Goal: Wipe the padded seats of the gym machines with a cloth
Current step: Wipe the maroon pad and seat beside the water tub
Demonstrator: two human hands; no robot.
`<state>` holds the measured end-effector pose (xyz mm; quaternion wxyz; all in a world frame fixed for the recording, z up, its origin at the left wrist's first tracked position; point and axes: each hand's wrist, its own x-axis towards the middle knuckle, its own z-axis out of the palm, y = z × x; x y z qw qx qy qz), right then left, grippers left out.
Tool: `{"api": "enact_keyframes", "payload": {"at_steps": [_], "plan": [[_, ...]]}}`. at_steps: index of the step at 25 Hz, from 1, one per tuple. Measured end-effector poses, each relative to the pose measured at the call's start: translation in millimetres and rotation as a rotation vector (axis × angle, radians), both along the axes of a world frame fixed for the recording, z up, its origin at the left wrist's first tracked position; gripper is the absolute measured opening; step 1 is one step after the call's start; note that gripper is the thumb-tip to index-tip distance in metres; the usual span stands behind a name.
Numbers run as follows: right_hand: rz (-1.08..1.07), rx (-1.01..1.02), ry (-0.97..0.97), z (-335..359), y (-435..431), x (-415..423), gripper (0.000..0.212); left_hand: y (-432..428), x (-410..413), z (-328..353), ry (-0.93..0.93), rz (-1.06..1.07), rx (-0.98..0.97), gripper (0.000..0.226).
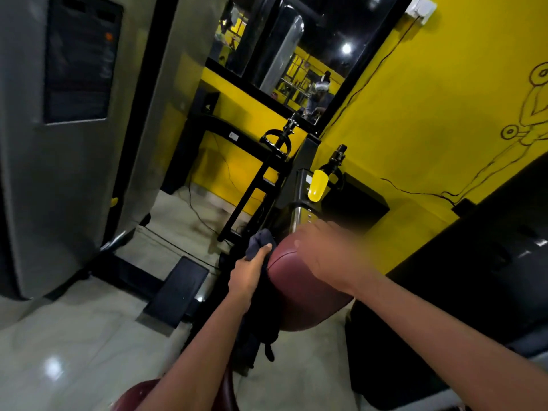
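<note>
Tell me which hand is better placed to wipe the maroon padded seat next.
Left. The left hand grips the dark cloth right at the side edge of the maroon padded seat, so it can probably wipe at once. The right hand is over the seat's top, blurred, and shows no cloth.

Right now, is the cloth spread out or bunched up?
Bunched: the left hand grips the cloth in a wad beside the maroon seat, its end hanging down.

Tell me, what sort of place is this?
Most likely a gym: a maroon padded seat, a black machine frame with handles, and a wall drawing of a figure lifting dumbbells. The left hand grips a dark cloth.
</note>
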<state>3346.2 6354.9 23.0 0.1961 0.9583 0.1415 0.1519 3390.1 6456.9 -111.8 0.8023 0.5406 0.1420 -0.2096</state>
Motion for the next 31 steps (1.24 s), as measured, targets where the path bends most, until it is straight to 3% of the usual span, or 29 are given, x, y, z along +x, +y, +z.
{"api": "enact_keyframes", "payload": {"at_steps": [4,6,8,10,13,15,18,20,23,26,29,31], "plan": [[-0.007,-0.129,-0.108,-13.5,11.2,7.7,0.049,-2.8,6.8,26.8,-0.185,0.033,-0.017,0.087],[0.026,-0.122,-0.133,-16.6,8.1,9.9,0.047,-3.6,9.8,7.6,-0.108,0.054,-0.127,0.073],[0.035,-0.116,-0.148,-17.9,7.4,10.2,0.047,-5.3,3.5,-19.6,-0.010,0.116,-0.244,0.039],[0.030,-0.122,-0.156,-18.6,8.5,11.9,0.048,-9.7,-1.3,-41.0,0.050,0.194,-0.307,0.021],[0.046,-0.108,-0.172,-18.7,8.1,11.0,0.045,-7.5,-0.7,-34.0,0.106,0.124,-0.228,0.037],[0.061,-0.100,-0.192,-18.6,8.6,10.7,0.045,-3.1,-2.4,-16.8,-0.067,0.075,-0.130,0.061],[0.071,-0.090,-0.200,-19.2,10.9,10.1,0.044,-1.0,-9.0,6.0,-0.302,0.076,0.049,0.072],[0.073,-0.090,-0.209,-18.3,11.8,11.2,0.042,2.4,-4.7,3.1,-0.204,0.085,-0.062,0.062],[0.064,-0.084,-0.216,-20.0,12.3,9.3,0.041,4.3,-2.3,-26.4,0.008,0.078,-0.342,0.026],[0.053,-0.046,-0.212,-19.3,13.8,9.0,0.042,-4.7,-12.2,-45.3,0.174,0.079,-0.524,0.043],[0.035,-0.022,-0.216,-21.0,12.3,10.7,0.043,-12.5,-17.0,-49.6,0.276,0.018,-0.465,0.060],[0.005,-0.011,-0.214,-22.7,10.6,6.7,0.045,-5.0,-23.3,-44.8,0.287,-0.071,-0.388,0.084]]}}
